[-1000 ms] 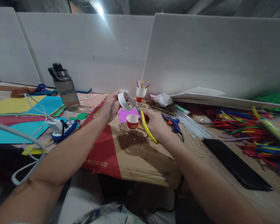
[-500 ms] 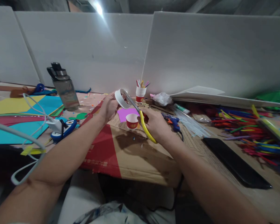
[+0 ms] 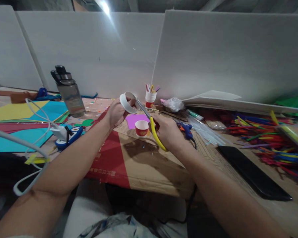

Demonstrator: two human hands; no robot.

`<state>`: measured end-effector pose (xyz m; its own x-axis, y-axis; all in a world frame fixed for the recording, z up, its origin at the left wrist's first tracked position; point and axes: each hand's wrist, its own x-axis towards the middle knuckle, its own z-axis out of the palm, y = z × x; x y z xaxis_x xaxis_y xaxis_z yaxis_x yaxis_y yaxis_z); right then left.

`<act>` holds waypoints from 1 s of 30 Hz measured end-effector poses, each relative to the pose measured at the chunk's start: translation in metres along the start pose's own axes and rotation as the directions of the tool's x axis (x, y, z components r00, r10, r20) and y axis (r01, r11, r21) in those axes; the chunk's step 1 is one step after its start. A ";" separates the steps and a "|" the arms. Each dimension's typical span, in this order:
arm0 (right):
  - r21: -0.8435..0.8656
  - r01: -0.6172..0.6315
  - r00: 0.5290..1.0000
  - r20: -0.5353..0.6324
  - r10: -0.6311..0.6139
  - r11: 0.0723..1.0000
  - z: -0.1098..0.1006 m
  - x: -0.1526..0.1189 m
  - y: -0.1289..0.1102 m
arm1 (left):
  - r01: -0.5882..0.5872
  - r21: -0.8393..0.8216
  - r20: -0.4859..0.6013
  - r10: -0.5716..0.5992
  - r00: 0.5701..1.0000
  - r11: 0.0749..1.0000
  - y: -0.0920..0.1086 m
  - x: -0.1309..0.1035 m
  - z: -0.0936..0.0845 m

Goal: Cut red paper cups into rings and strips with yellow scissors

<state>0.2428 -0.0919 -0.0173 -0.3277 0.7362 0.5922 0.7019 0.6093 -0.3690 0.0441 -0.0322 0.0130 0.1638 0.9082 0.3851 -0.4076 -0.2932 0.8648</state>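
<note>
My left hand is closed on a white paper ring, which looks like the cut rim part of a paper cup, held above the cardboard. In my right hand are scissors with yellow handles; their metal blades point up and left and reach the right side of the ring. Below stands a short red and white paper cup, its white inside facing up. Behind the cup lies a piece of purple paper.
A cardboard box forms the work surface. On the left stand a water bottle, coloured sheets and a power strip. A stack of cups with pens is behind. To the right are a glue gun, a black phone and pipe cleaners.
The white ring has turned and shifted slightly left, its opening showing more. The scissors stay at its right side. The whole view has moved slightly.
</note>
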 end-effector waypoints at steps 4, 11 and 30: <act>-0.009 0.008 1.000 0.003 -0.008 1.000 0.000 0.000 0.000 | -0.087 0.034 -0.038 0.088 0.995 0.996 0.001 0.001 -0.002; -0.099 -0.026 1.000 -0.001 0.026 0.995 0.000 0.000 0.000 | -0.114 0.080 0.067 0.109 0.992 0.990 -0.002 -0.005 0.002; -0.135 0.006 1.000 0.007 -0.005 0.991 -0.003 0.001 0.001 | 0.056 0.034 0.036 -0.058 0.998 0.998 -0.003 -0.006 0.006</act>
<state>0.2449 -0.0920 -0.0151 -0.3360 0.7349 0.5891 0.7788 0.5685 -0.2651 0.0494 -0.0384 0.0100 0.2190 0.9124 0.3459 -0.3669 -0.2515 0.8956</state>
